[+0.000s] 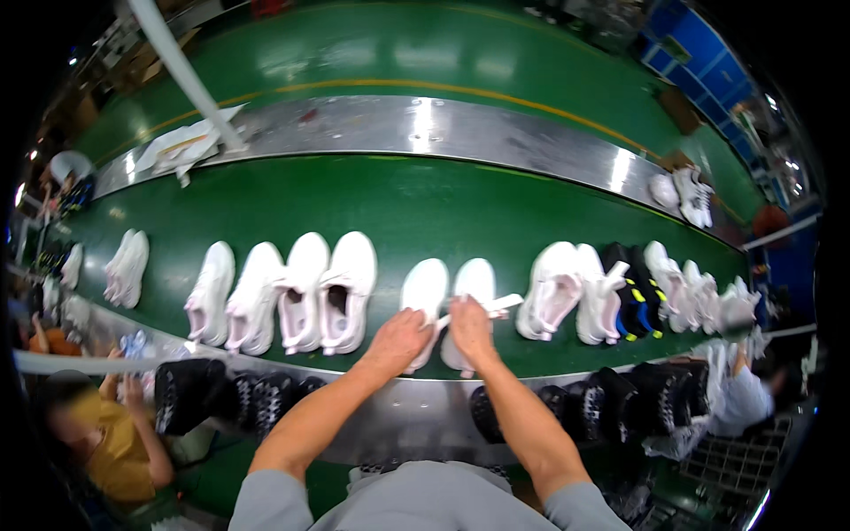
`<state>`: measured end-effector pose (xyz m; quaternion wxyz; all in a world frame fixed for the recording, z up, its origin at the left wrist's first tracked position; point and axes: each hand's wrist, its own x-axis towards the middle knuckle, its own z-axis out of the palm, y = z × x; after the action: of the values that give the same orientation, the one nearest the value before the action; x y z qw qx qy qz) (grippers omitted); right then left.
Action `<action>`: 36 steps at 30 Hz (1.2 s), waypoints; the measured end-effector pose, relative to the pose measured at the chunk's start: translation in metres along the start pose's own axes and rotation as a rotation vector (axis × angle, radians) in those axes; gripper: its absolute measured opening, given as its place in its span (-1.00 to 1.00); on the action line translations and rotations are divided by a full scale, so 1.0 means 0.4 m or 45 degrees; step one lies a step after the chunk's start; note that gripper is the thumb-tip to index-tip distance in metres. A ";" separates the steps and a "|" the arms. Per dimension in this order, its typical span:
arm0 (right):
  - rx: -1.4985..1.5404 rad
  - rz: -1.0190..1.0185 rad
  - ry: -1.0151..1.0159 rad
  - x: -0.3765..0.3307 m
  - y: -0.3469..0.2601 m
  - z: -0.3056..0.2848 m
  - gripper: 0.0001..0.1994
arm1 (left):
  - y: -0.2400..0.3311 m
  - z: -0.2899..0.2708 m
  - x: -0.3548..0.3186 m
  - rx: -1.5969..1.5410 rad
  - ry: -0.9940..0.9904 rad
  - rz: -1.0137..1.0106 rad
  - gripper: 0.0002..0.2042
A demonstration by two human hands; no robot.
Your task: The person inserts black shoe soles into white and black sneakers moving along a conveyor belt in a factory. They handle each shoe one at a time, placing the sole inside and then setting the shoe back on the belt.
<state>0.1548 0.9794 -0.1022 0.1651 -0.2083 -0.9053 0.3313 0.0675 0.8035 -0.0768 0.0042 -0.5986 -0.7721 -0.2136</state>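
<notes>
Two white shoes stand side by side right in front of me, toes pointing away, on the green belt. My left hand (404, 336) is closed at the upper of the left white shoe (425, 283), its fingers bent over the opening. Over the right white shoe (475, 278) my right hand (469, 326) is closed too, with fingers at its strap area. A white strap (505, 303) sticks out to the right of that hand. The hands cover most of both shoe openings, and exactly what the fingertips pinch is partly hidden.
More white shoes (348, 288) stand left on the green belt (416, 203), others (551, 288) right, beside a black pair with yellow and blue (633, 292). Black shoes (266, 398) line the near metal edge. A post (186, 71) rises far left. People sit at both sides.
</notes>
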 end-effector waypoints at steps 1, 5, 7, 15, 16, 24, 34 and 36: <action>-0.043 -0.090 0.079 -0.008 0.042 0.019 -0.63 | 0.014 0.001 0.006 0.043 0.033 0.053 -0.72; 0.396 0.254 -0.002 0.022 0.002 -0.004 -0.74 | 0.050 -0.005 -0.038 -0.262 0.181 -0.089 -0.56; 0.543 0.364 -0.176 0.030 -0.049 -0.043 -0.76 | 0.072 0.048 -0.069 -0.409 0.374 -0.666 -0.55; 1.086 0.433 -0.710 0.034 -0.116 -0.147 -0.77 | 0.021 0.089 -0.080 -1.585 0.084 -1.447 -0.43; 1.042 0.417 -0.790 0.028 -0.148 -0.183 -0.78 | 0.011 0.073 -0.109 -1.631 0.090 -1.397 -0.40; 0.717 0.288 -0.997 -0.102 -0.323 -0.359 -0.86 | 0.110 -0.139 -0.244 -1.009 -0.100 -0.998 -0.45; 0.558 0.123 -1.205 -0.172 -0.300 -0.360 -0.86 | 0.166 -0.168 -0.204 -0.656 -0.192 -0.419 -0.42; 0.557 0.131 -1.204 -0.177 -0.310 -0.362 -0.85 | 0.164 -0.164 -0.201 -0.576 -0.175 -0.308 -0.43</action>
<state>0.2457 0.9359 0.0744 -0.2385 -0.0407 -0.7793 0.5781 0.1347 0.7199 -0.0169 -0.2079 -0.5009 -0.7690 -0.3385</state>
